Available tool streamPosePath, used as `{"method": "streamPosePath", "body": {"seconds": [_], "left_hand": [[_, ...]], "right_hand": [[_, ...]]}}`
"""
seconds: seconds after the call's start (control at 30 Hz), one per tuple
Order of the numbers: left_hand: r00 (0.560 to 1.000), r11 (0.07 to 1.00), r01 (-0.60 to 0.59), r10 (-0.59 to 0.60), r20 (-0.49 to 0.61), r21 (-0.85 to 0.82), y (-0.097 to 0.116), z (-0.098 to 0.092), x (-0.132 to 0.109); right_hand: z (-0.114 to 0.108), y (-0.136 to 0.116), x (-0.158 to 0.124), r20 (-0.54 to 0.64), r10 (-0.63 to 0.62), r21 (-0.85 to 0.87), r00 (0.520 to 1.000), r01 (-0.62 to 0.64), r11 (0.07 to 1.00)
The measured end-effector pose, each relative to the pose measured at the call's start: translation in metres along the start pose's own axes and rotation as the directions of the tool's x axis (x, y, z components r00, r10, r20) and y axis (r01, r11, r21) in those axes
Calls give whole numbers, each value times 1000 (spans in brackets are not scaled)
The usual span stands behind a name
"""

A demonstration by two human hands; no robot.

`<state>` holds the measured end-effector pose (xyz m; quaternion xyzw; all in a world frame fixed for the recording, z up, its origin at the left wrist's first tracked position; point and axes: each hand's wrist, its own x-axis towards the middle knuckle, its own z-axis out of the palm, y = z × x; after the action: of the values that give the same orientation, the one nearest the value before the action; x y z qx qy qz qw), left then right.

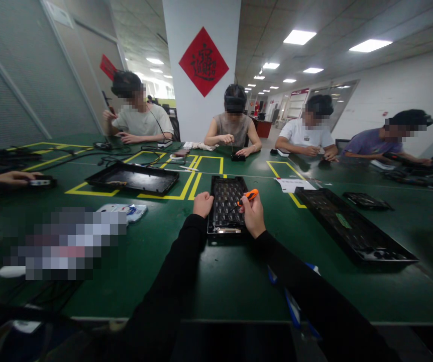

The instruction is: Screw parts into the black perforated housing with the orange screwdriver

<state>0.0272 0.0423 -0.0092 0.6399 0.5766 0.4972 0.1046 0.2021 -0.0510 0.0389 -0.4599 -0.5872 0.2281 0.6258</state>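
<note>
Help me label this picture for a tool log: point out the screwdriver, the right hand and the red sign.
Screwdriver [252, 194]: head view, on its orange handle.
Right hand [254, 215]: head view, on the back of the hand.
Red sign [204, 62]: head view, on its middle, among the black characters.

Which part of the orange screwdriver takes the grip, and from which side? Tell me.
Probably the orange handle, from the right: the screwdriver slants, its thick end up in the right hand, its thin shaft pointing left and down over the black case.
</note>
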Motion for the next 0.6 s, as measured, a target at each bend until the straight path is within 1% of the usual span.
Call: {"method": "streamPosePath", "body": {"seconds": [0.23,0.6], "left_hand": [[999,999,37,-38,23,27,3,-1,0],[999,999,24,-25,26,22,4,-3,-1]], "right_hand": [[1,3,0,11,18,16,1000,-18,1000],[-1,1,0,14,-2,10,1000,2,1000]]}}
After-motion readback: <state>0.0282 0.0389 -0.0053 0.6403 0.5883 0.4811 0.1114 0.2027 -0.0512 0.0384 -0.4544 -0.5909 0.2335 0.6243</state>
